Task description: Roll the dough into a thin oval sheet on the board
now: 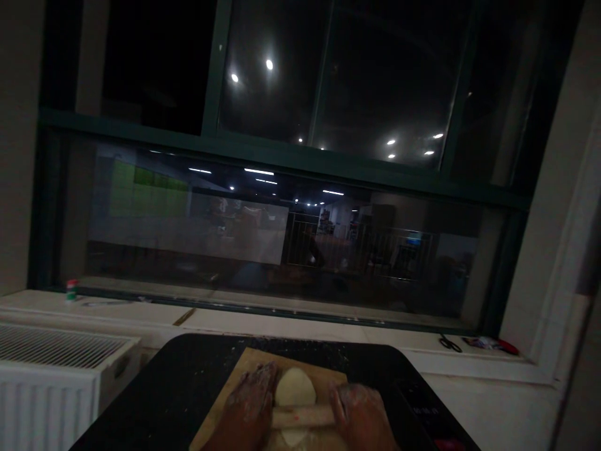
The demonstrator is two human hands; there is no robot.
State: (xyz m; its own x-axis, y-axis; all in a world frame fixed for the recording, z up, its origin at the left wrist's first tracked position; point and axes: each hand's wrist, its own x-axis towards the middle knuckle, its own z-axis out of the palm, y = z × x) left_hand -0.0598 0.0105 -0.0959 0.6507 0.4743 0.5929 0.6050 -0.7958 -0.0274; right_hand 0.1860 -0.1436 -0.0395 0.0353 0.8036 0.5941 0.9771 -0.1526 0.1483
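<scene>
A pale, flattened piece of dough (295,387) lies on a light brown board (251,360). Across the dough runs a wooden rolling pin (303,416), with dough showing on both its far and near sides. My left hand (253,401), dusted with flour, is on the pin's left end, its fingers pointing forward beside the dough. At the right end, my floury right hand (361,410) holds the pin with its fingers curled. Both hands cover the pin's ends.
The board rests on a black table (183,382) with flour specks at its far edge. Behind it, the windowsill (282,329) holds scissors (449,342), a small red-and-green container (71,290) and a red item (508,347). A white radiator (51,391) stands at left.
</scene>
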